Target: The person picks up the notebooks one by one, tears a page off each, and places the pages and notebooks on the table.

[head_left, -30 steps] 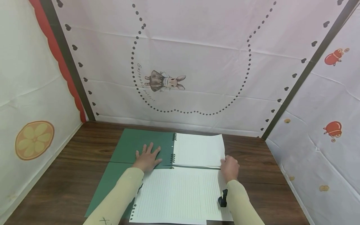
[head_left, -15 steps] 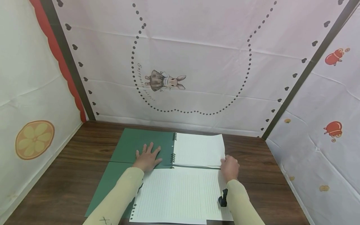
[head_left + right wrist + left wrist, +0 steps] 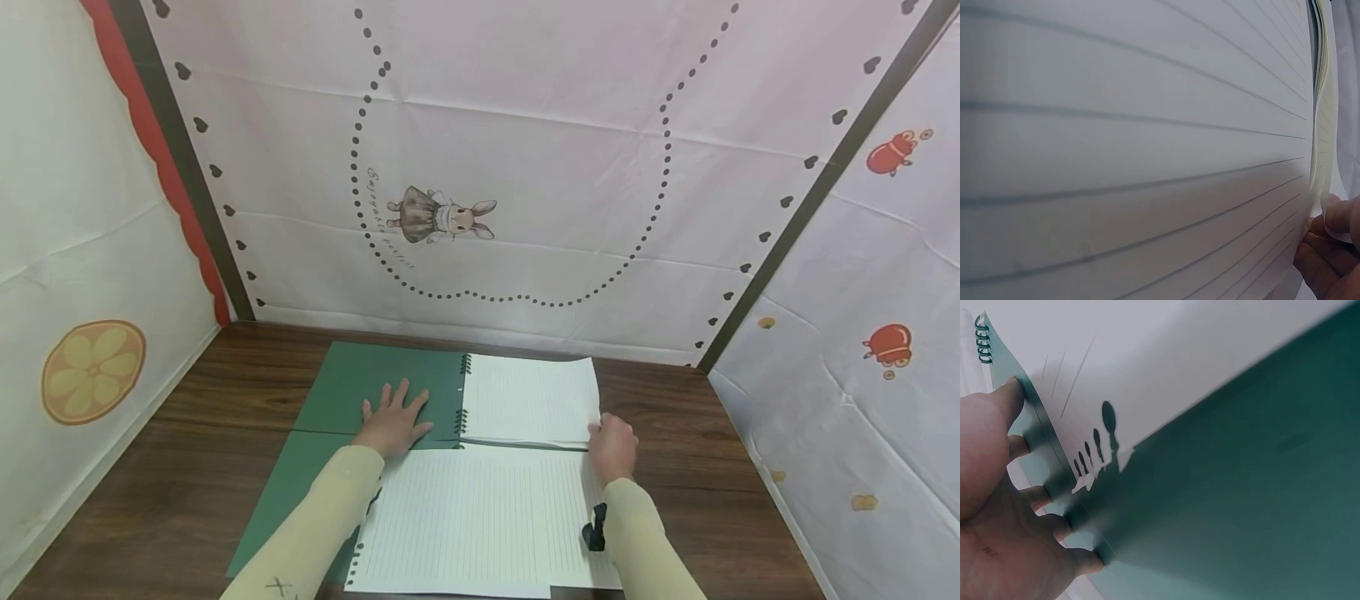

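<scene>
A spiral notebook lies open at the back of the table, its green cover (image 3: 393, 367) to the left and lined white pages (image 3: 528, 396) to the right. My left hand (image 3: 390, 423) rests on that cover with fingers spread, just left of the spiral (image 3: 983, 344). At the pages' near right corner, my right hand (image 3: 613, 446) pinches a page between thumb and fingers. In the right wrist view the lifted page edge (image 3: 1325, 131) curves up from the stack below. Close in front lies a lined sheet (image 3: 450, 525) with torn binding holes along its left edge.
Under the torn sheet shows another green cover (image 3: 285, 492), in front of the first. More lined paper (image 3: 573, 558) extends to the right beneath my right forearm. Dark wooden table (image 3: 712, 467) surrounds them, with printed cloth walls (image 3: 525, 208) behind and at both sides.
</scene>
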A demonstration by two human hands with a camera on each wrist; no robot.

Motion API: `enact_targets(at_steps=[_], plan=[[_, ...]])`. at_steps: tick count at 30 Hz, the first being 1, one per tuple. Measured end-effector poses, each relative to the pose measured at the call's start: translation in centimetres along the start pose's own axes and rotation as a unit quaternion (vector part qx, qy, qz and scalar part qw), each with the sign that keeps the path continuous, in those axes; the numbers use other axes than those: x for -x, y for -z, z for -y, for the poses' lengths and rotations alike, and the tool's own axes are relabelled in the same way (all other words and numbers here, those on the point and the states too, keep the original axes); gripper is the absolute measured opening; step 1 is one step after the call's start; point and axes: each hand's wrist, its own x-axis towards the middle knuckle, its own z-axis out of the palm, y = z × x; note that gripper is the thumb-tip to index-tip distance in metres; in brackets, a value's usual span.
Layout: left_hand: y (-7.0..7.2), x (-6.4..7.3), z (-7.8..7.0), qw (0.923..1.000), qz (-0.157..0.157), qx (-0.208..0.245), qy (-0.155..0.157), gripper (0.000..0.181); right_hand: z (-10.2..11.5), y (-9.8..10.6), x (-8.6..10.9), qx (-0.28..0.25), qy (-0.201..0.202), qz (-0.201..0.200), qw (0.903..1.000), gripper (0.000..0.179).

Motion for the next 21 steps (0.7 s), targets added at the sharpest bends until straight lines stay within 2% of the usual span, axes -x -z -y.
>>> enact_targets(at_steps=[7, 21], plan=[[-0.15, -0.25, 0.13, 1.0, 0.005, 0.001, 0.003, 0.065, -0.05, -0.02, -0.04, 0.003, 0.006, -0.01, 0.9999, 0.02], [0.06, 0.06, 0.1, 1.0, 0.004, 0.0, 0.0, 0.063, 0.04, -0.18, -0.04, 0.0, -0.007, 0.001, 1.0, 0.024]])
